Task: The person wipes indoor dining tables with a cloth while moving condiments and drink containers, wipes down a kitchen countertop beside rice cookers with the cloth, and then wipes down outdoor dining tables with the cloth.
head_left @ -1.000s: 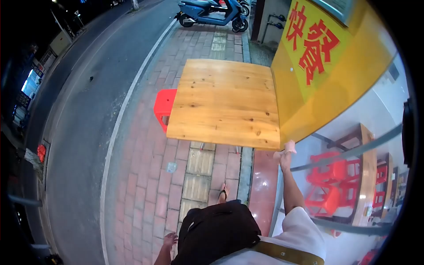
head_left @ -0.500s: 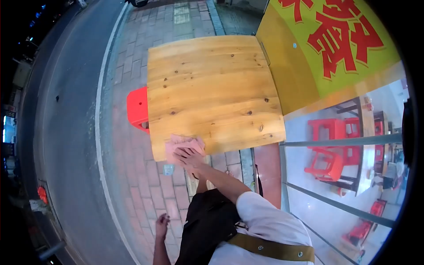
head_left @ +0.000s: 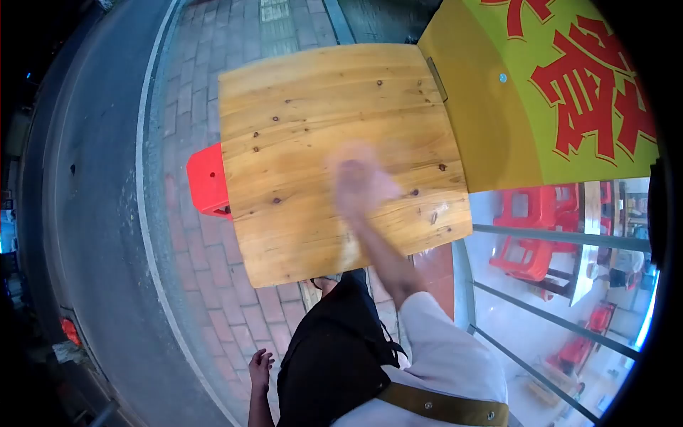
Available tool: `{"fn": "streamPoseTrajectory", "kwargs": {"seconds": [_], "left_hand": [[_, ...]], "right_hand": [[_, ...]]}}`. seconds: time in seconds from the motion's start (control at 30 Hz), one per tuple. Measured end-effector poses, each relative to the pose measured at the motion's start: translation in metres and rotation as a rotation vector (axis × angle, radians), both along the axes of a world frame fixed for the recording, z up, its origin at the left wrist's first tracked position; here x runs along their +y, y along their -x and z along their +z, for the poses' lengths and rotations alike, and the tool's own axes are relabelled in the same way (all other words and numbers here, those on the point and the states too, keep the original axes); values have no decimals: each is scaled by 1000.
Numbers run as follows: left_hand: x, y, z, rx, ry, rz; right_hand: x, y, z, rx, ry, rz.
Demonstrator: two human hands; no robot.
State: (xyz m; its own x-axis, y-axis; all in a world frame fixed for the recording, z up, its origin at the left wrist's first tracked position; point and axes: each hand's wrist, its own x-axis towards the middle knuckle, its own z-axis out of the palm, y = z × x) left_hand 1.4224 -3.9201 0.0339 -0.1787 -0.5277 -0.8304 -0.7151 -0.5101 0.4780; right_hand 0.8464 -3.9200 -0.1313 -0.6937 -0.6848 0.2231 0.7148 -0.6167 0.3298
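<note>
A pink cloth [head_left: 359,156] lies on the middle of a wooden tabletop [head_left: 313,99], smeared by motion. Pressed onto it is my right hand [head_left: 353,191], also blurred, with the arm reaching forward from a white sleeve. My left hand [head_left: 261,366] hangs low at my side over the brick pavement, with its fingers loosely apart and nothing in them. The tabletop is light, varnished wood with dark knots.
A red plastic stool [head_left: 206,181] is partly under the table's left side. A yellow-green sign board [head_left: 569,92] with red characters borders the right. Behind glass stand red stools [head_left: 523,260]. The road [head_left: 92,178] runs along the left.
My right hand has swept the cloth from the near left edge of the tabletop forward and right to its middle. My left hand stays low. The view has shifted slightly.
</note>
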Motion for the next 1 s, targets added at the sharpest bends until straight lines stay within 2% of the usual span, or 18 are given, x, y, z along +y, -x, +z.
{"fn": "streamPoseTrajectory", "kwargs": {"seconds": [0.07,0.17,0.23,0.3,0.37,0.43,0.47,0.5,0.53,0.57,0.6,0.63,0.7,0.77,0.87,0.97,1.0], "left_hand": [[-9,20,9,-19,-14,-55],[-34,49,14,78,90,-90],[-48,66,21,55,119,-47],[-54,68,13,41,106,37],[-53,75,4,13,75,150],[-45,103,6,-4,-1,296],[-39,113,7,2,-30,343],[-36,123,0,15,-55,390],[-33,131,-6,50,-73,411],[-28,135,-10,85,-92,432],[-26,136,-15,101,-120,429],[-23,140,-19,83,-127,458],[-22,148,-12,111,-119,536],[-20,150,-19,116,-132,595],[-12,150,-34,102,-156,625],[-2,148,-33,77,-146,610],[2,149,-32,81,-138,590]], "right_hand": [[-50,-53,-1,120,2,68],[-14,-24,-21,773,-682,-37],[38,50,-23,391,-429,256],[88,156,-66,564,-1073,11],[65,197,20,1804,-2375,-220],[36,202,16,1973,-2427,-455],[19,180,16,2034,-2409,-489],[-3,131,21,2108,-2286,-412],[-21,75,24,2155,-2111,-271],[-34,7,39,2137,-1877,-18],[-36,-56,50,2102,-1608,266],[-29,-105,64,2148,-1313,429],[-9,-151,78,2546,-725,-168],[-26,-143,87,2370,-603,-262],[-124,-55,59,2571,-766,-242],[-238,39,25,2857,-1012,-601],[-256,51,17,2837,-1057,-605]]}}
